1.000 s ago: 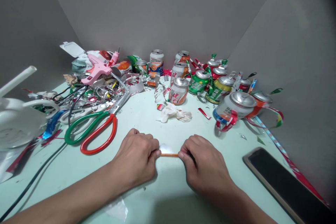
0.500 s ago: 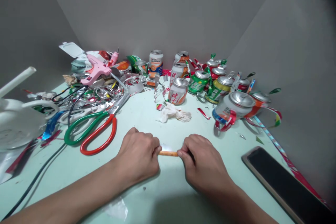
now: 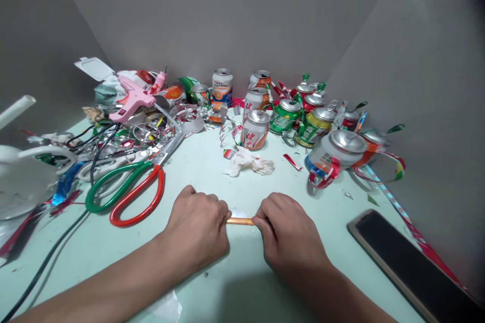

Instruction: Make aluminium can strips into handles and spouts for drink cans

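Fingers curled tight on both sides: the left hand (image 3: 197,229) and the right hand (image 3: 290,234) each pinch one end of a thin orange strip (image 3: 240,221), which spans the short gap between them just above the table (image 3: 235,282). Both fists rest low on that pale green surface, knuckles up, thumbs tucked toward the strip.

Taking the strip as the marker, the biggest thing around is the table itself, spreading under and beyond it on every side. Off to the strip's right, near the table's edge, lies a dark phone (image 3: 409,265), screen up. To its left lie large scissors (image 3: 125,194) with one green and one red handle, blades pointing away from the person. Farther back and left of the strip, a pink glue gun (image 3: 132,100) sits on a heap of cut metal scraps and cables. Behind the strip to the right, a tipped silver-topped can (image 3: 333,154) leans with red ribbon curls around it, and more drink cans (image 3: 291,116) cluster against the wall. Straight behind the strip, well apart from it, lies a crumpled white tissue (image 3: 248,161).
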{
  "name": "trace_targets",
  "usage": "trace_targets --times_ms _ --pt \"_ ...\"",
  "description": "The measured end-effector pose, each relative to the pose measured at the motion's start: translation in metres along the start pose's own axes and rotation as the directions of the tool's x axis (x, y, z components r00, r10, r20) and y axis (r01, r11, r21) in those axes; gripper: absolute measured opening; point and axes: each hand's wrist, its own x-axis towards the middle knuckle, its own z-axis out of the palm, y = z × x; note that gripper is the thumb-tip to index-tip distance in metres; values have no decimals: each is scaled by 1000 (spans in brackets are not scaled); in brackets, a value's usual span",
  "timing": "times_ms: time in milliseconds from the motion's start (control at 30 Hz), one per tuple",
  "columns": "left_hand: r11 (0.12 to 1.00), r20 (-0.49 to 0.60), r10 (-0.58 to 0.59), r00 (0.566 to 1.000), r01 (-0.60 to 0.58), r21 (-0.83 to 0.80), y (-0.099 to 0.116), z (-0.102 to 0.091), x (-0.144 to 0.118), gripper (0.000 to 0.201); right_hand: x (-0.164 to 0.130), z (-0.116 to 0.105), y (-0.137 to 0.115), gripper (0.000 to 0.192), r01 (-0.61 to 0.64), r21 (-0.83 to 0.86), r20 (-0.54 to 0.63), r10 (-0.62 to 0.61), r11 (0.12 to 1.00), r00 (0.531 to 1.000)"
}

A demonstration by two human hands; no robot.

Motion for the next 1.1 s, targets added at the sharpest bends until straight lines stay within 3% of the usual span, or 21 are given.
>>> trace_targets --times_ms 133,267,433,567,633,700,767,833,900,967,1100 --pt "1000 -4 4 1000 -4 1 0 0 -3 20 -2 1 -2 25 176 28 -64 -174 984 983" --pt "1000 7 -5 1000 5 -2 0 -1 -5 22 -6 2 -3 32 341 -22 -24 -342 940 939" --pt "996 36 -14 999 17 -86 -3 -3 -2 26 -9 -1 -8 31 325 -51 111 -319 944 941" --pt "916 93 -126 988 151 -372 -17 -15 -1 37 -7 -4 -10 31 270 -21 240 -258 963 936" --pt "839 37 -237 971 224 -496 -24 -25 -4 42 -6 -4 -10 30 261 -25 275 -244 965 930" --pt "837 -115 -284 952 188 -514 -28 -35 -9 41 -6 -4 -10 31 257 -35 284 -237 966 929" --pt "915 -292 -202 935 73 -398 -25 -41 -17 32 -6 -3 -10 34 254 -46 277 -231 966 933" --pt "975 -387 -42 921 -46 -216 -15 -39 -26 25 -6 -4 -10 38 260 -58 251 -238 964 938" --pt "988 -339 93 936 -130 -88 -2 -29 -34 33 -6 -4 -9 40 275 -67 219 -254 959 942" --pt "986 -202 152 968 -163 -41 11 -14 -39 39 -5 -4 -9 38 290 -73 186 -273 954 944" --pt "965 -137 260 956 -251 80 23 12 -39 60 -4 -3 -8 32 321 -96 114 -310 942 944"
